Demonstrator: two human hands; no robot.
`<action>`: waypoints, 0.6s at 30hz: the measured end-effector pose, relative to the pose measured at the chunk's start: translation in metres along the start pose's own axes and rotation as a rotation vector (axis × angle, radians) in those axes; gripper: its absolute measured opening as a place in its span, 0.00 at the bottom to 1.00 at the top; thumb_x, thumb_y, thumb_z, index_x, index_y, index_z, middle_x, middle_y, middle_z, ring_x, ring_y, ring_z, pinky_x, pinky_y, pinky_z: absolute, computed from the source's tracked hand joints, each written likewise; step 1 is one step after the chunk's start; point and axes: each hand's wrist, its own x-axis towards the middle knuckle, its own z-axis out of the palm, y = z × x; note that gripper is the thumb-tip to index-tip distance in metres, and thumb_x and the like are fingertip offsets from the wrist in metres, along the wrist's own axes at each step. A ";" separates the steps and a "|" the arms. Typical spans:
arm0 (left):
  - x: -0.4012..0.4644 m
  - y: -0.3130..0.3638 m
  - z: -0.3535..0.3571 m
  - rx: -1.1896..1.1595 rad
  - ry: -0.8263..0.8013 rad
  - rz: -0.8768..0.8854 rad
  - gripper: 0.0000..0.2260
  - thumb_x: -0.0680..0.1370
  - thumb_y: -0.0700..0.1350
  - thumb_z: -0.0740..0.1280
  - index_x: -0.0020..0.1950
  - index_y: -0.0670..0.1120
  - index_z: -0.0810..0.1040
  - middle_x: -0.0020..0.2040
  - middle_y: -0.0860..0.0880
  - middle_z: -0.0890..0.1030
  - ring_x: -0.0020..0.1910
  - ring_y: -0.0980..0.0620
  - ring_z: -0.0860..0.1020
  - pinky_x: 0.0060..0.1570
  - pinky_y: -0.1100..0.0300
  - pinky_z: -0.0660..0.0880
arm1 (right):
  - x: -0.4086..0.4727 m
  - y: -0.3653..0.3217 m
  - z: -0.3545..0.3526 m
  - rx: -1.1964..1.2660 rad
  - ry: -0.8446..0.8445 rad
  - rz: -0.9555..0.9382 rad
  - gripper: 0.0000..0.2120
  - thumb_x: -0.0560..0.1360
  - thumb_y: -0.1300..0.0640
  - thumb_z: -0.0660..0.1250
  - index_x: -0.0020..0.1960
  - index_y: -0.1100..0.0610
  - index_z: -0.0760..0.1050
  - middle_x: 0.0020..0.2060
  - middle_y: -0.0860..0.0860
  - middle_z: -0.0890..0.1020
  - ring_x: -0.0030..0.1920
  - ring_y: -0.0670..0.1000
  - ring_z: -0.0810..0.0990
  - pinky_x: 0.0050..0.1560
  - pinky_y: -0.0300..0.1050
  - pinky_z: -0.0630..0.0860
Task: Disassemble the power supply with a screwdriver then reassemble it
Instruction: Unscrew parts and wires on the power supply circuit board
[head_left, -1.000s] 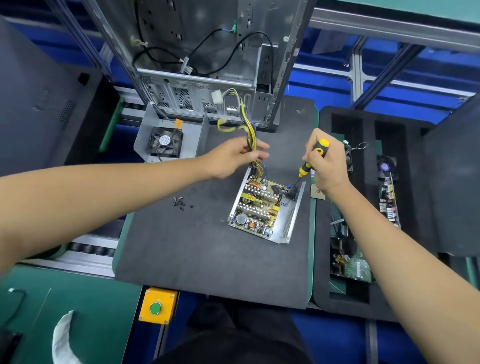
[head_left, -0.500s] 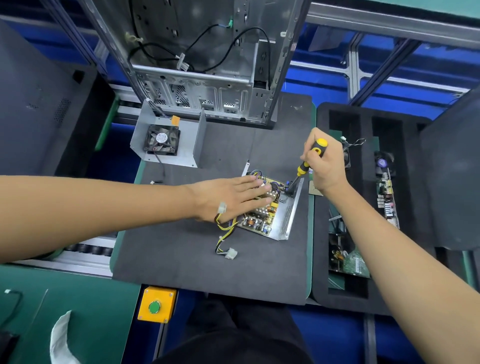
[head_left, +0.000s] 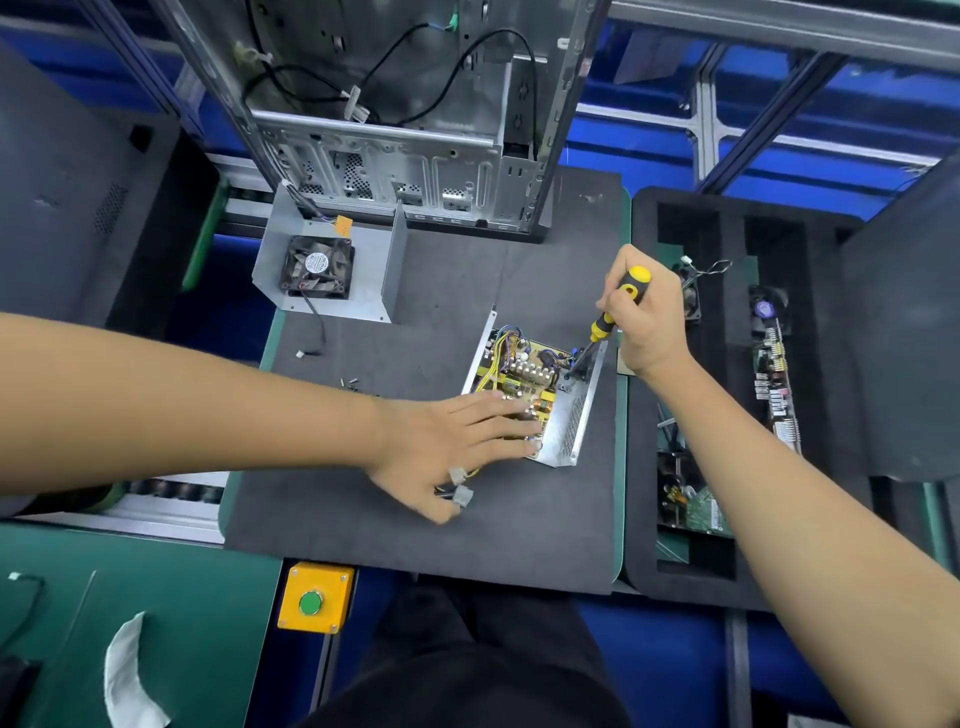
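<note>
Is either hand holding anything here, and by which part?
The right hand grips the screwdriver by its yellow-and-black handle. The left hand holds nothing; its straight fingers lie flat on the power supply.

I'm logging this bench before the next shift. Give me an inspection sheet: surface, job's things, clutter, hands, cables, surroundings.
Surface: dark foam mat on a green bench.
Job's things: opened power supply, circuit board exposed; its cover with fan lies apart at the back left; screwdriver, tip down in the far right corner.
Clutter: loose screws on the mat.
Hands: left hand rests flat on the board's near end; right hand grips the screwdriver.
Cables: yellow wire bundle with white connectors under the left hand; fan lead trails on the mat.
Surroundings: open computer case behind; foam parts tray on the right; yellow button box in front.
</note>
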 end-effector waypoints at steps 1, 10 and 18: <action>-0.005 -0.005 -0.001 -0.004 0.063 0.049 0.43 0.76 0.61 0.65 0.84 0.42 0.52 0.84 0.41 0.46 0.83 0.44 0.40 0.81 0.49 0.39 | 0.000 0.000 0.000 0.002 0.003 -0.002 0.05 0.67 0.68 0.60 0.35 0.61 0.68 0.29 0.58 0.68 0.31 0.51 0.66 0.34 0.33 0.71; 0.001 -0.027 -0.009 0.229 0.020 0.387 0.16 0.83 0.48 0.58 0.63 0.39 0.74 0.67 0.39 0.75 0.73 0.38 0.70 0.68 0.44 0.72 | 0.001 -0.002 0.002 0.021 -0.006 0.003 0.06 0.68 0.67 0.59 0.35 0.59 0.68 0.30 0.57 0.68 0.31 0.49 0.67 0.33 0.34 0.71; 0.015 -0.044 -0.042 -0.083 0.083 0.278 0.06 0.85 0.48 0.61 0.61 0.50 0.73 0.59 0.53 0.74 0.52 0.48 0.76 0.43 0.50 0.77 | 0.003 0.000 0.004 0.003 -0.022 -0.004 0.06 0.69 0.68 0.60 0.36 0.60 0.68 0.30 0.53 0.69 0.31 0.42 0.70 0.32 0.35 0.69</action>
